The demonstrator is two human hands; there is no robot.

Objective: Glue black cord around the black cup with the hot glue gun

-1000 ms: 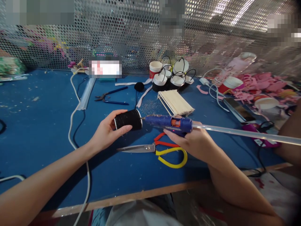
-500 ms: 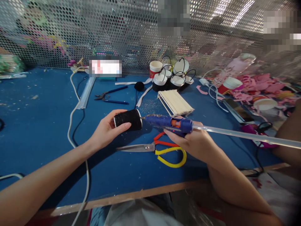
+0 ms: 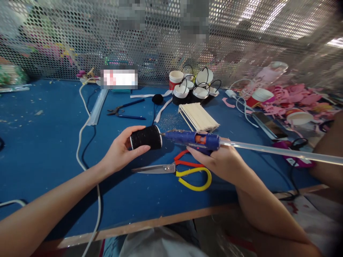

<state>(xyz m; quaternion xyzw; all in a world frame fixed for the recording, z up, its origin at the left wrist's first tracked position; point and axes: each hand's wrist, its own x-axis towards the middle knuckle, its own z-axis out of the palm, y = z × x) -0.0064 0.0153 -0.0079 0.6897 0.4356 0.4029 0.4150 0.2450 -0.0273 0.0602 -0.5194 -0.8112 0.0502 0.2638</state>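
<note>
My left hand (image 3: 124, 146) is closed around a black-wrapped cup (image 3: 146, 137) with white rims, lying on its side above the table. My right hand (image 3: 223, 157) grips a blue hot glue gun (image 3: 191, 138), a long clear glue stick (image 3: 268, 150) sticking out of its back end. The gun's nozzle meets the cup's right rim, or nearly so; exact contact is hard to tell. Below both hands lie scissors (image 3: 171, 168) with one red and one yellow handle. Behind the cup rests a black round piece (image 3: 157, 99) with a cord.
Blue-handled pliers (image 3: 128, 110), a bundle of wooden sticks (image 3: 199, 116) and several black-wrapped cups (image 3: 180, 93) with cord loops stand farther back. A white cable (image 3: 80, 142) crosses the left side. At right lie a phone (image 3: 269, 125) and pink scraps (image 3: 284, 98). A perforated metal screen (image 3: 155, 46) borders the back.
The cup has turned very slightly in my left hand, its thumb shifting a little. The glue gun stays at the cup's rim; the whole view has drifted slightly.
</note>
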